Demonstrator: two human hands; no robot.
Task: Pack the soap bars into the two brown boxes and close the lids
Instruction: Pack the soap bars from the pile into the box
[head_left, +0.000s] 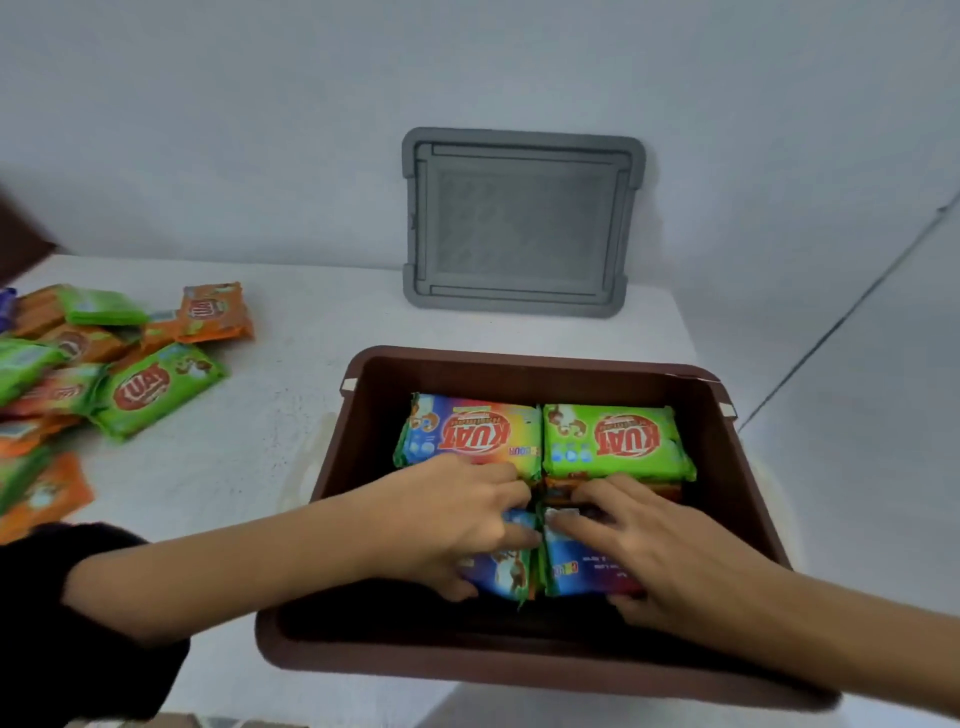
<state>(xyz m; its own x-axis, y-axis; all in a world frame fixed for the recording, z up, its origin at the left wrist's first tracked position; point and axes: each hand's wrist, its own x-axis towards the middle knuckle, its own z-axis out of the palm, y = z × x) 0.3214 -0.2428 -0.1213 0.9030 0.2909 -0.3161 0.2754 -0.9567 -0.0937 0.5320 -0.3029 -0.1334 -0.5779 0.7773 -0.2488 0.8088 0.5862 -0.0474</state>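
One brown box (524, 366) stands open on the white table in front of me. Inside at the back lie a rainbow-wrapped soap bar (467, 431) and a green-wrapped soap bar (618, 441). Both of my hands are inside the box at its front half. My left hand (457, 519) grips a blue-wrapped soap bar (501, 571). My right hand (639, 545) presses on a second blue-wrapped soap bar (576, 566) beside it. More bars lie underneath, partly hidden. A pile of green and orange soap bars (104, 364) lies loose at the left.
A grey lid (519, 223) leans upright against the white wall behind the box. The table's right edge runs close to the box. A dark object shows at the far left edge.
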